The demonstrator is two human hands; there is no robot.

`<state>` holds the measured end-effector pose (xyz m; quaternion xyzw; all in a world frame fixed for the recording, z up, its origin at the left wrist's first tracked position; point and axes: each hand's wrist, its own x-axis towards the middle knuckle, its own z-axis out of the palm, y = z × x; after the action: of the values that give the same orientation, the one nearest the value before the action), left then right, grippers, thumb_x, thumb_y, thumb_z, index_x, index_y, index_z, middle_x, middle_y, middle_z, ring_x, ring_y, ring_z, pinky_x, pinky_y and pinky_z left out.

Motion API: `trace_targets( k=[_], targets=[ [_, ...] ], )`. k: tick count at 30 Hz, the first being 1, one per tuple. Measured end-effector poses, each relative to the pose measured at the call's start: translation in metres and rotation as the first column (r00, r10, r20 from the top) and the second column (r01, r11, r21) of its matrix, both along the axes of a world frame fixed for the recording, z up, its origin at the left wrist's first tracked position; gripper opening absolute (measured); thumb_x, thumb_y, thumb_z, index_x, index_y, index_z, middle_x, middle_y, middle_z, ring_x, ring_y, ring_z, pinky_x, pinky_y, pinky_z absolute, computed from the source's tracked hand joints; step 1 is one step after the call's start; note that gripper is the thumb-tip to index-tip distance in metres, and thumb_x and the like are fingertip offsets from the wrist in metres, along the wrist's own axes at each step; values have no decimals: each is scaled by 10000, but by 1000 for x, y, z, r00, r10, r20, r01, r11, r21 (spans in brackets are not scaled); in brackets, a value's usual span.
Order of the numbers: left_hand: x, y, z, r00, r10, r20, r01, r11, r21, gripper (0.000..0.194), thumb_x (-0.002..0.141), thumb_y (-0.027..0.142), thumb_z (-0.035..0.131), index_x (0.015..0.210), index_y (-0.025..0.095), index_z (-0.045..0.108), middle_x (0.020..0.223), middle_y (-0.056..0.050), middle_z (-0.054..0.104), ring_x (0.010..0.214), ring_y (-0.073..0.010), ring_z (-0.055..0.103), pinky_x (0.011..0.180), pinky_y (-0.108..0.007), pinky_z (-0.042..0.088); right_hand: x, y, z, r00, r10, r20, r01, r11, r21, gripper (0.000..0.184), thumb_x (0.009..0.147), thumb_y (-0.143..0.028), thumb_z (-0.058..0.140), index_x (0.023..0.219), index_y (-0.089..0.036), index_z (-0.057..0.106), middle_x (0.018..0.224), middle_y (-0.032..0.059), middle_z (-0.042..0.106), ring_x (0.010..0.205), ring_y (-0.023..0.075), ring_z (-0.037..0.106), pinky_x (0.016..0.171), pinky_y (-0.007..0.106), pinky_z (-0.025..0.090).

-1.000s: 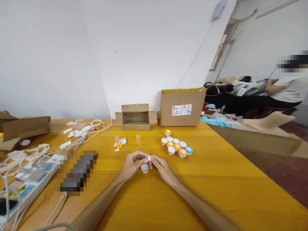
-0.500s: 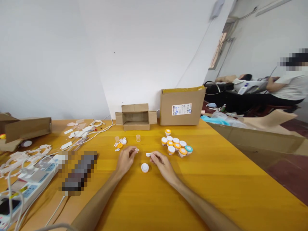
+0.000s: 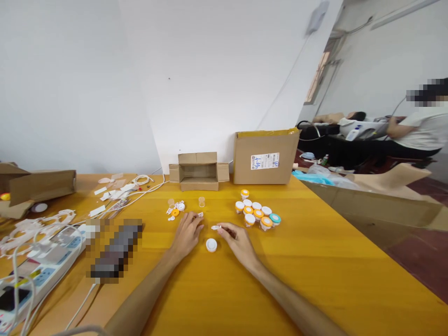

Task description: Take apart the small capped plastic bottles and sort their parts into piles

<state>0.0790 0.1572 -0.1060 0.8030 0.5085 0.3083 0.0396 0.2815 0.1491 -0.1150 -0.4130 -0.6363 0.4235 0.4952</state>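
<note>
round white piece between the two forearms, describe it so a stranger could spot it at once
On the yellow-brown table, find the left hand and right hand. The round white piece sits between them, slightly nearer the viewer. Unlike the clustered pieces farther right, it stands alone.

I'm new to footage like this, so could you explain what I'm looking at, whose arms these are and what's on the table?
There is no machine: these are a person's bare arms, seen from one camera on their head. The right hand pinches a thin white piece; the left hand is by a small white part, its grip unclear. On the wooden table, a round white cup sits nearer; round-topped containers and an open cardboard box stand beyond.
</note>
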Motion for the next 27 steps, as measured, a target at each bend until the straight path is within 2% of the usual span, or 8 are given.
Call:
trace_targets(
  k=[5, 9, 13, 17, 21, 27],
  targets=[
    [0, -1, -1, 1000, 11, 13, -10, 1000, -28, 335, 938, 194, 475, 1232, 256, 625, 1137, -88, 610, 1078, -265, 541, 917, -418, 476, 0, 1, -2, 1000, -4, -18, 4, 1000, -18, 412, 816, -590, 632, 936, -221, 769, 979, 90, 774, 887, 279, 711, 824, 413, 553],
    [7, -6, 8, 976, -57, 209, 73, 995, -68, 270, 957, 245, 463, 1128, 251, 672, 1113, -73, 636, 1090, -246, 558, 987, -407, 446, 0, 1, -1, 998, -11, -59, 9, 1000, -30, 412, 797, -585, 658, 941, -216, 770, 989, 93, 773, 908, 286, 713, 844, 424, 554],
    [18, -13, 20, 891, -108, 442, 200, 965, -168, 257, 947, 368, 503, 1026, 235, 708, 958, -51, 693, 923, -219, 610, 888, -348, 477, -1, -1, 3, 996, 2, -94, -4, 1000, -18, 406, 800, -577, 668, 961, -221, 773, 996, 87, 770, 918, 282, 709, 843, 418, 558],
    [26, -16, 23, 809, -86, 582, 276, 929, -248, 243, 865, 403, 617, 959, 202, 716, 850, -33, 708, 764, -185, 599, 731, -288, 467, -2, -4, 7, 995, 45, -92, -42, 999, 33, 360, 839, -543, 648, 972, -235, 779, 999, 73, 768, 936, 270, 700, 835, 393, 557],
    [25, -15, 23, 764, -46, 643, 280, 922, -267, 204, 820, 371, 655, 899, 190, 706, 803, -18, 699, 718, -162, 574, 705, -271, 446, -3, -5, 8, 995, 62, -73, -57, 997, 58, 360, 854, -542, 635, 977, -236, 777, 1000, 70, 767, 927, 262, 697, 822, 381, 555],
    [24, -16, 25, 758, -41, 651, 280, 922, -268, 166, 789, 334, 673, 861, 185, 690, 784, -6, 684, 702, -145, 552, 713, -267, 435, -2, -6, 9, 999, 48, 17, -50, 995, 88, 390, 903, -549, 568, 986, -222, 763, 988, 73, 760, 899, 248, 689, 799, 350, 540]
  ],
)
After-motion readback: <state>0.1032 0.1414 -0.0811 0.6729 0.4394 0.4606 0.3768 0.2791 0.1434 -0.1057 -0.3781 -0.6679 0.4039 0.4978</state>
